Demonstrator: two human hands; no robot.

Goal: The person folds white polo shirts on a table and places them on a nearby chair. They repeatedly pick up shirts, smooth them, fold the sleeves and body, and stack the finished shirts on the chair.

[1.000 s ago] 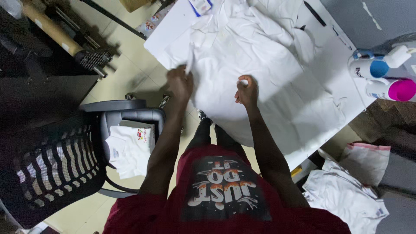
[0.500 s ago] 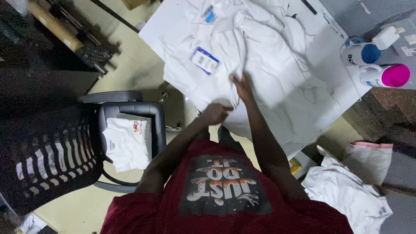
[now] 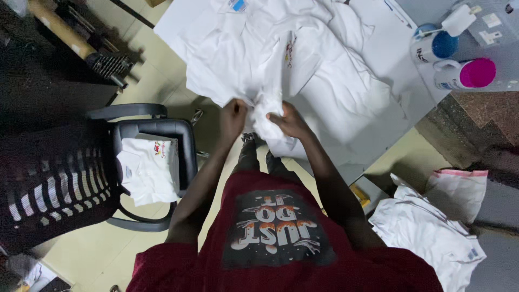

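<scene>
Since the earlier frames both hands are coming together at the table's near edge, bunching up cloth that was lying flat before. In the head view, the left hand is closing its grip on the white shirt, and the right hand is pinching the same gathered fold just beside it. The shirt is spreading toward twelve o'clock over the white table. At nine o'clock, a folded shirt is resting on a black chair. At two o'clock, two mugs are standing.

Dark red T-shirt, black chest print panel, bare forearms, dark trousers.
</scene>
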